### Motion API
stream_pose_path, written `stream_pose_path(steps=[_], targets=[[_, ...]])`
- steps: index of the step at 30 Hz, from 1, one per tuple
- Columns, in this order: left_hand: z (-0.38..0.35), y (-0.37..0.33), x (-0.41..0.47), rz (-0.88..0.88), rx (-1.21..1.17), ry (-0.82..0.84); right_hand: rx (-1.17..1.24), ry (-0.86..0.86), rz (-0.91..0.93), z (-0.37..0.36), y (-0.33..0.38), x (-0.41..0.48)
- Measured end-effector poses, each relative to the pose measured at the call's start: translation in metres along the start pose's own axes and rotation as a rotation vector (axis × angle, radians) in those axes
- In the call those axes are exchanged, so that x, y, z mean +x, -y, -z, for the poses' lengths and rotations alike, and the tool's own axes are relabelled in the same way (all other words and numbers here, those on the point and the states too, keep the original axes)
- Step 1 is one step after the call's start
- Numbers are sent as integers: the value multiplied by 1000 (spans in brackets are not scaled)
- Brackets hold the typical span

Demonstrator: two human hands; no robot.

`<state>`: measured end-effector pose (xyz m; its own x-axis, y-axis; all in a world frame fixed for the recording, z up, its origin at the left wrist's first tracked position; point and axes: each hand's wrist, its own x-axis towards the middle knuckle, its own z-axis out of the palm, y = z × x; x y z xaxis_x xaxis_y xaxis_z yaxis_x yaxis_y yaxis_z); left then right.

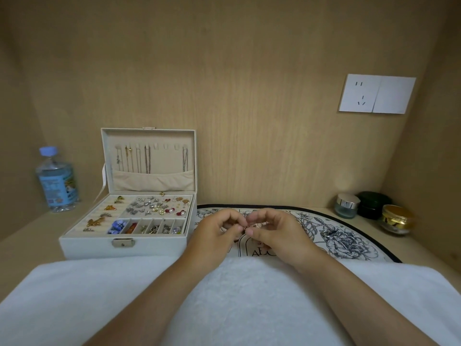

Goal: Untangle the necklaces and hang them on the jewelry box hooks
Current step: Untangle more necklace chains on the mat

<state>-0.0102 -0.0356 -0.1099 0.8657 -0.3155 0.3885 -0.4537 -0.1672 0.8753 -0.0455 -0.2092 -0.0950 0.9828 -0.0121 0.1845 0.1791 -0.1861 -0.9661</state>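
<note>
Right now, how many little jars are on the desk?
3, all in the right corner: a silver-lidded glass jar, a dark green jar beside it, and a gold-lidded jar in front. None looks hidden.

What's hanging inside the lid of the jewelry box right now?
Several necklaces hang from the left hooks of the lid and a lone chain at the far right; the middle hooks are bare. Their lower ends are hidden behind the fabric pocket.

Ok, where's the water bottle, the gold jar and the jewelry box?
water bottle [57, 182], head view, on its blue label.
gold jar [396, 216], head view, on its shiny lid.
jewelry box [84, 247], head view, on its front wall.
</note>
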Motion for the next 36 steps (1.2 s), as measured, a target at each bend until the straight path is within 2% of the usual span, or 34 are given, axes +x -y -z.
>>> stream_pose_path(steps=[3,6,14,21,27,32,36], targets=[[1,-3,0,0,-37,-35,17,36,25,-1,-2,1],[0,-5,-1,3,-82,-83,-16,-34,46,0,-2,2],[0,-1,0,-103,169,-141,-16,-61,50,-1,0,1],[-3,-9,0,49,6,-91,-40,-69,81,-2,1,-1],[-4,-9,0,90,71,-94,-88,-83,81,-3,3,-2],[-5,-9,0,104,108,-75,-241,-101,88,-1,6,-5],[-6,-5,-1,122,204,-71,-615,-53,224,1,7,-7]])
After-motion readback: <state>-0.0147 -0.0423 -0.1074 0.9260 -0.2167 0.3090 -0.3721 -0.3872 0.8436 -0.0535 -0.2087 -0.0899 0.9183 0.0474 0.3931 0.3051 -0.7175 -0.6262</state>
